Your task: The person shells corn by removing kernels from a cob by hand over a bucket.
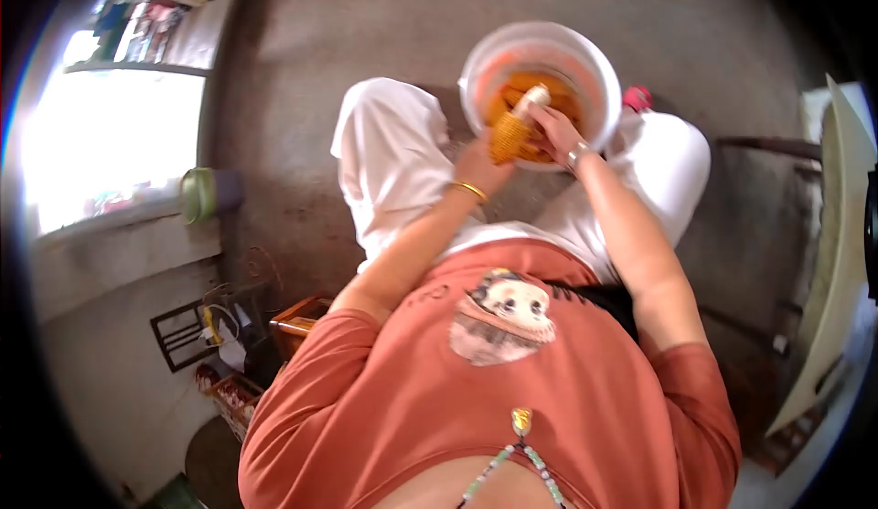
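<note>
Over a white bucket [604,70] between my knees I hold a corn cob [509,139], tilted with its bare pale end up and to the right. Yellow-orange kernels still cover its lower part. My left hand [485,163], with a gold bangle at the wrist, is closed round the lower end. My right hand [556,132], wearing a watch or metal bracelet, has its fingers bent against the cob near the bared part. Orange-yellow corn [560,97] lies inside the bucket; some of it is hidden behind the cob and my hands.
My knees in white trousers [389,134] flank the bucket on the grey floor [366,24]. A pink-red object [637,98] sits by the right knee. A bright window [119,134] and a green container [197,195] are at the left. Wooden furniture [297,321] stands behind my left elbow.
</note>
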Motion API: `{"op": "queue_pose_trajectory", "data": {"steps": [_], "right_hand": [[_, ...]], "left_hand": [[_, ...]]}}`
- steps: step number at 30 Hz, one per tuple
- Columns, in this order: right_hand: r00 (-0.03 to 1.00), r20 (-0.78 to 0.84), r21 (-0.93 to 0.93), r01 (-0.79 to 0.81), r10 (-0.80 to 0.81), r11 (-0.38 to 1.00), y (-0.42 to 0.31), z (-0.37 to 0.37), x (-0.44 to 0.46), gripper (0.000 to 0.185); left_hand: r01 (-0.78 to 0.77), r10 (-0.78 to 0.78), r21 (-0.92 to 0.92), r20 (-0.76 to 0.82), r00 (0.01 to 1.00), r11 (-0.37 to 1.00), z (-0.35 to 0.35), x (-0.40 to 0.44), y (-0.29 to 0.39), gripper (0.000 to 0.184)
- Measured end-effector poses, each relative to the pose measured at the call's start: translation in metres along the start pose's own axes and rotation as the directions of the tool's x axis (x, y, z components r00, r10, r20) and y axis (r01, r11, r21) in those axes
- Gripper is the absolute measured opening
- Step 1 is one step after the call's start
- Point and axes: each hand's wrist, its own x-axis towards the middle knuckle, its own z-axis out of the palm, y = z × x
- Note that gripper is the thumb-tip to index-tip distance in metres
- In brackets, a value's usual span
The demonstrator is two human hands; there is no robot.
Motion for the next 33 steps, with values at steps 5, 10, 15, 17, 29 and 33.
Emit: {"op": "queue_pose_trajectory", "data": {"steps": [5,10,15,17,29,33], "right_hand": [[0.994,-0.056,-0.186,0.077,-0.089,0.979,-0.009,0.008,-0.002,0.050],[1.000,0.000,-0.349,0.021,-0.022,0.937,-0.012,0.007,-0.001,0.060],[0.998,0.051,-0.293,0.051,-0.038,0.955,-0.003,0.010,-0.001,0.055],[0.995,0.072,-0.279,0.085,-0.067,0.957,-0.001,0.009,0.001,0.055],[0.982,0.188,-0.247,0.073,-0.026,0.966,-0.010,0.000,0.011,0.048],[0.977,0.213,-0.245,0.053,0.000,0.968,-0.018,-0.001,0.010,0.042]], "left_hand": [[0.072,-0.073,0.022,0.026,0.997,0.997,-0.011,-0.001,0.010,0.055],[0.038,-0.038,0.050,0.004,0.999,0.998,-0.012,0.000,0.003,0.052],[0.039,-0.039,0.065,-0.003,0.999,0.997,-0.008,0.002,0.003,0.053],[0.069,-0.071,0.068,0.014,0.997,0.995,-0.007,0.003,0.003,0.054],[0.050,-0.050,0.019,0.033,0.998,0.999,-0.006,0.006,-0.002,0.050],[0.053,-0.052,-0.018,0.011,0.999,0.998,-0.003,0.006,-0.004,0.048]]}}
